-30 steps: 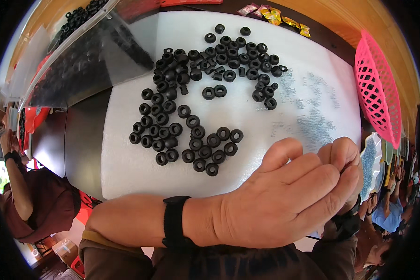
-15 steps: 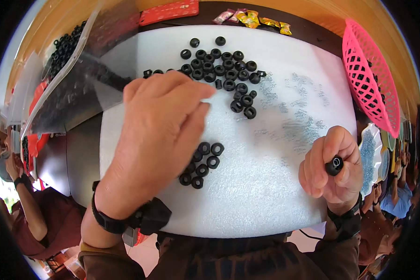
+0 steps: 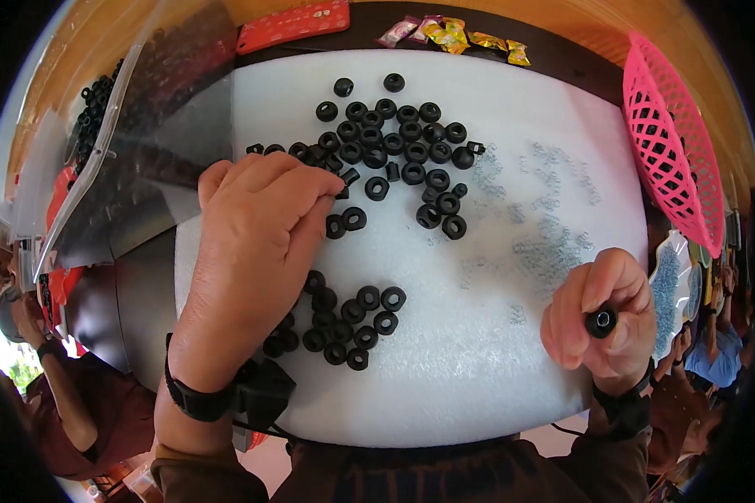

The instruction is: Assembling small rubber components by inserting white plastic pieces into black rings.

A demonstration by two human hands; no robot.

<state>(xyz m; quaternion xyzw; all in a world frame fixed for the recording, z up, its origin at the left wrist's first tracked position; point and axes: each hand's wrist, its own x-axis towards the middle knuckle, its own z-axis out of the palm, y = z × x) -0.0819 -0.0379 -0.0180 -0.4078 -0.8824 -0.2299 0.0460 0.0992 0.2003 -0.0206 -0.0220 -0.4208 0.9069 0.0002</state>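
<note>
My left hand is over the left edge of the far group of black ring-shaped parts, its fingers bent and drawn together. The fingertips touch a small black piece; the hand hides how firmly they hold it. My right hand, on the right side of the white foam sheet, is closed round a black rounded part whose hole faces up. A nearer group of black ring-shaped parts lies beside my left forearm, partly covered by it.
Small clear pieces are scattered on the foam's right side. A pink mesh basket stands far right, above a white dish of pale blue bits. A clear plastic bag is at the left. Wrapped sweets and a red case lie behind.
My left hand has shifted left and a little nearer, uncovering more of the near group and two parts beside its fingertips. The right hand keeps its black part, which is tilted slightly differently.
</note>
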